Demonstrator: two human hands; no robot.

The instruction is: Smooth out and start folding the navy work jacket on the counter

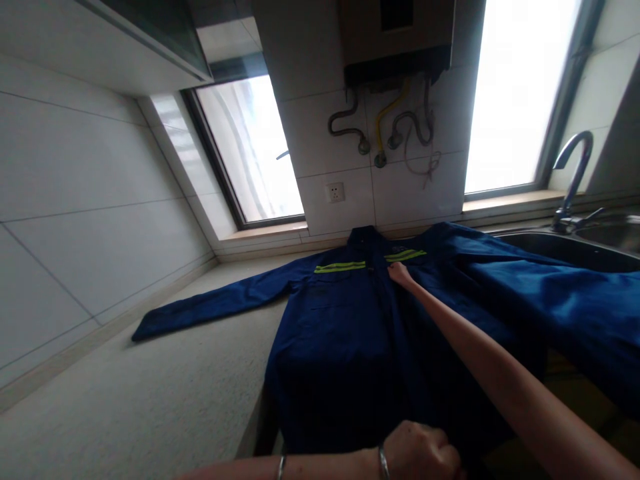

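Observation:
A dark blue work jacket (340,320) with yellow-green stripes across the chest lies spread over the counter, its collar toward the wall. One sleeve stretches out to the left; the other side reaches right, past the sink's front. My right hand (400,273) pinches the jacket's front edge just below the right-hand stripe. Down at the bottom of the view, my left hand (420,450) is closed in a fist at the lower end of the same front edge, its fingertips hidden. Bracelets (383,461) circle my left wrist and forearm. The jacket's lower part hangs over the counter's front edge.
The speckled counter (215,380) meets tiled walls at the left and back. A sink (545,248) with a curved faucet (575,173) is at the right. Above the jacket are a wall socket (335,192), hoses (345,127) and a water heater (397,40). A cabinet overhangs at upper left.

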